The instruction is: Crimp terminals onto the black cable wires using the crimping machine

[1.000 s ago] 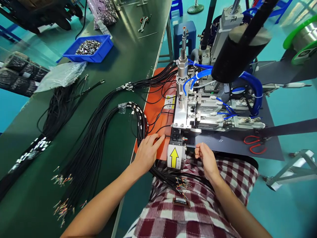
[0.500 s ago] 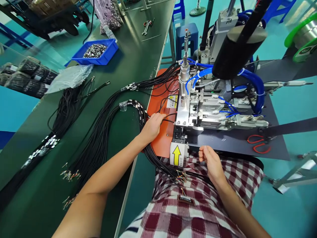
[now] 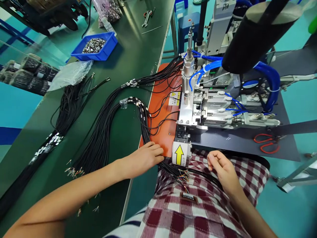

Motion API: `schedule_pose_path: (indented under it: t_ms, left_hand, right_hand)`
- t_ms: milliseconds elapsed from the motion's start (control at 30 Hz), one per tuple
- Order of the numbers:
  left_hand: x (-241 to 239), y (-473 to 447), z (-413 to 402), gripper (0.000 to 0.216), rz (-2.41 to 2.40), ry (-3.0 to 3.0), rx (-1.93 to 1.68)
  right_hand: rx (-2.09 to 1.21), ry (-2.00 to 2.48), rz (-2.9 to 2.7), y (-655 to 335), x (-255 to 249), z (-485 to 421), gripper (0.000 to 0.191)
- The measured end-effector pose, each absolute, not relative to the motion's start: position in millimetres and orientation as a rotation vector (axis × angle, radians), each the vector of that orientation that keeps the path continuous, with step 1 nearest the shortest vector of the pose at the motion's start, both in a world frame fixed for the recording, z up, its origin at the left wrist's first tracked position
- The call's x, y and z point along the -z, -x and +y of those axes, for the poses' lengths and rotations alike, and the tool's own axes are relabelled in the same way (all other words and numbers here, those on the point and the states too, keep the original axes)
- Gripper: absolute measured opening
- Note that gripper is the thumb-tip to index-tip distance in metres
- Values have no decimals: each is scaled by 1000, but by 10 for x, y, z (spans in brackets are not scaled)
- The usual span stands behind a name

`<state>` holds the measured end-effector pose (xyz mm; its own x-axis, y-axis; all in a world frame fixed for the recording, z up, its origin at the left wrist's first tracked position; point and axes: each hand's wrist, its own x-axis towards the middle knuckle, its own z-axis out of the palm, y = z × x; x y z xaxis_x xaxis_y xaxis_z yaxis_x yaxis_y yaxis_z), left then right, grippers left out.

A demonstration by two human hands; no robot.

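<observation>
My left hand [image 3: 148, 156] lies over a bundle of black cables [image 3: 144, 127] at the front of the orange board [image 3: 165, 134], its fingers bent round the cables. The bundle runs down onto my lap, where its stripped, coloured wire ends [image 3: 182, 177] fan out. My right hand [image 3: 223, 167] is above the checked apron [image 3: 247, 168], thumb and fingertips pinched together; whatever is between them is hidden. Between the hands stands the front of a metal machine [image 3: 187, 114], with a white plate bearing a yellow arrow [image 3: 179, 154]. Several thin cables reach from the bundles into the machine.
More black cables [image 3: 99, 142] spread on the green table [image 3: 128, 39], with another bundle [image 3: 68, 105] further left. A blue bin [image 3: 109, 49] of small metal parts and a wrench [image 3: 147, 19] lie further back. Red-handled scissors [image 3: 266, 142] rest on the machine's dark base.
My left hand has come back toward me, from the thin cables beside the machine to the lower part of the bundle. My right hand has shifted slightly right and down, fingers still curled.
</observation>
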<state>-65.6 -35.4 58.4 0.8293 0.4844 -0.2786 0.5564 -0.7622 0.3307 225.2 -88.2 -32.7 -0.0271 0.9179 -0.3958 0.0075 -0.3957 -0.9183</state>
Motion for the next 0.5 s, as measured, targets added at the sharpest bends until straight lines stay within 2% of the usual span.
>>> schedule_pose_path:
  t_ms: [133, 500]
  left_hand:
    - [-561, 692, -364, 18, 910, -2476, 291]
    - [-662, 730, -240, 11, 918, -1915, -140]
  right_hand:
    - [-1597, 1447, -1085, -2149, 219, -844, 28]
    - [-1596, 1442, -1198, -2080, 69, -816, 28]
